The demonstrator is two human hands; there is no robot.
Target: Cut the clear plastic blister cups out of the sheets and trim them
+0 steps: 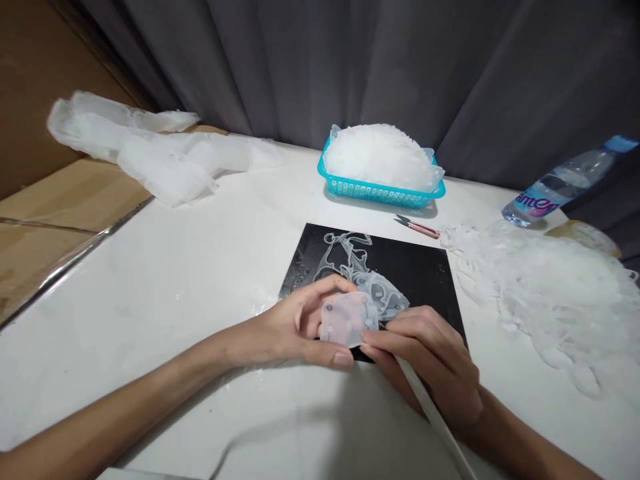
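My left hand [305, 327] is closed around a small translucent, frosted piece [346, 319] that looks like soft silicone, rounded at the corners, with small round marks near its edges. My right hand [430, 360] is closed too, thumb and forefinger pinching that piece at its lower right corner. A long pale strip [425, 403] runs from beneath the right fingers to the bottom edge; whether the hand grips it is unclear. Beneath both hands lies a black mat [425, 267], carrying more translucent pieces [383, 293] and thin curled trimmings [345, 253].
Behind the mat stands a turquoise basket [380, 193] heaped with white translucent pieces [383, 153]. Pink-handled thread snips [417, 226] lie before it. At right are a pile of clear scraps [560, 287] and a water bottle [560, 183]. Crumpled plastic [165, 153] and cardboard [75, 193] occupy the left.
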